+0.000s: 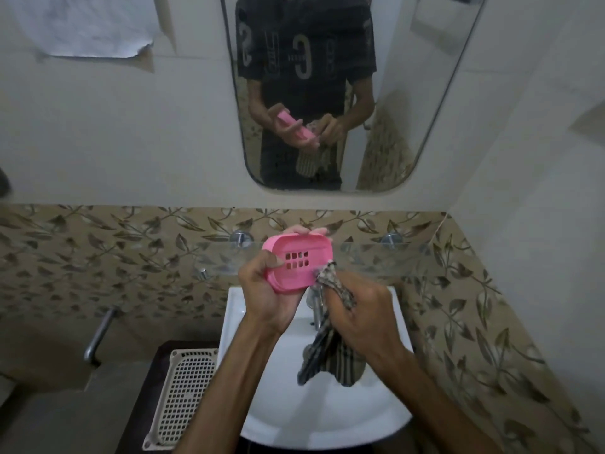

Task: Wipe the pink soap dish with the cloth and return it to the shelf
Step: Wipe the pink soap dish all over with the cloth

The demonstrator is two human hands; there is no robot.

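The left hand (262,290) holds the pink soap dish (296,267) in a closed grip, tilted over the basin (262,404) just before the glass shelf (376,253), exposing its inside to the cloth (330,342) pinched by the right hand (363,312) at its 4 o'clock rim.

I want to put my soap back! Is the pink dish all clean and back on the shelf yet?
Not yet. The pink soap dish is already off the glass shelf and has no soap in it. Right now the left hand holds it over the sink while the right hand presses the cloth against its edge, so wiping is underway. Finishing the wipe and setting it on the shelf are left.
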